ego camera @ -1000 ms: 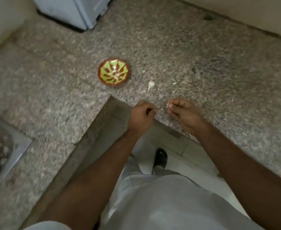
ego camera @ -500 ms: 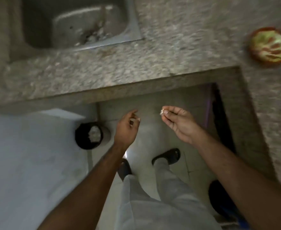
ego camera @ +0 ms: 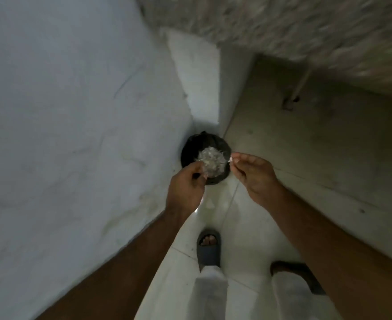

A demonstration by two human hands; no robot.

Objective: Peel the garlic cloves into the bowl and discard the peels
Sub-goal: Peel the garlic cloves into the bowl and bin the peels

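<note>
Here both hands hang over the black-lined waste bin (ego camera: 191, 151), which stands on the tiled floor (ego camera: 248, 227) against the white wall (ego camera: 63, 112), at 12 o'clock from the person's feet. A heap of pale garlic peels (ego camera: 212, 160) already fills its middle.

Grip state:
- The left hand (ego camera: 187, 188) sits at the bin's 7 o'clock rim, fingers curled inward. A thin pale sliver shows by its thumb, probably peel, but whether the fingers actually pinch it cannot be told.
- The right hand (ego camera: 256, 175) sits at the bin's 3 o'clock rim. Its fingertips (ego camera: 236, 159) pinch a small white piece (ego camera: 230, 160). Whether this is a garlic clove or a scrap of peel cannot be told at this size.

The bowl is not in view.

Risks from this position, as judgements:
1. Peel is light. If released from this height, it can drift past the rim. Pale flecks (ego camera: 210, 204) already lie on the floor at the bin's 6 o'clock.
2. The right hand's pinch is directly above the bin's edge. If the white piece is a clove, loosening that pinch drops it into the waste or onto the floor.
3. Papery peel tends to cling to fingers, so opening the left hand may not shed it.
4. The view is blurred, consistent with head movement, which makes aiming less certain.
</note>
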